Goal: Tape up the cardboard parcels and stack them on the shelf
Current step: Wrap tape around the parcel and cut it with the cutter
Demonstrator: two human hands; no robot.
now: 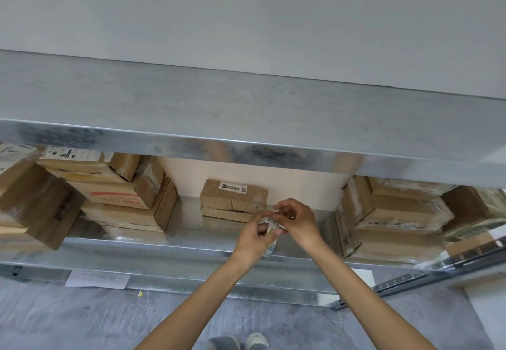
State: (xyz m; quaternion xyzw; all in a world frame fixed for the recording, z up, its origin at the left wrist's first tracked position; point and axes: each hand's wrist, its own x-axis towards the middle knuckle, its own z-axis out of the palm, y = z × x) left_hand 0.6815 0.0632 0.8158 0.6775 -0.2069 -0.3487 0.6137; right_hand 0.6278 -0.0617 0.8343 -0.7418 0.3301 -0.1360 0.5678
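Two bare hands meet in the head view, in front of the lower galvanised metal shelf (189, 229). The left hand (253, 233) has its fingers curled around a small whitish crumpled object (270, 248), which shows a little coloured print at its lower end. It may be a roll or a wad of tape, but I cannot tell which. The right hand (299, 221) comes from the other side and pinches the top of the same object with thumb and fingertips, so both grips are narrow and closed on it. Behind the hands and a little to their left, a flat brown cardboard parcel (232, 199) with a white printed label (233, 187) lies on this shelf. Its long axis runs left to right, along the shelf edge. The left hand is the nearer one to the parcel and covers its lower right corner in the picture, but I cannot say if it touches it. I judge that the hands are preparing tape, and that the next move must go forward and slightly left to reach the parcel. One stack of taped brown cartons (117, 193) stands at the left and another stack of wrapped cartons (397, 212) at the right, both well apart from the parcel. The grey upper metal shelf (246, 119) hangs above all of them.
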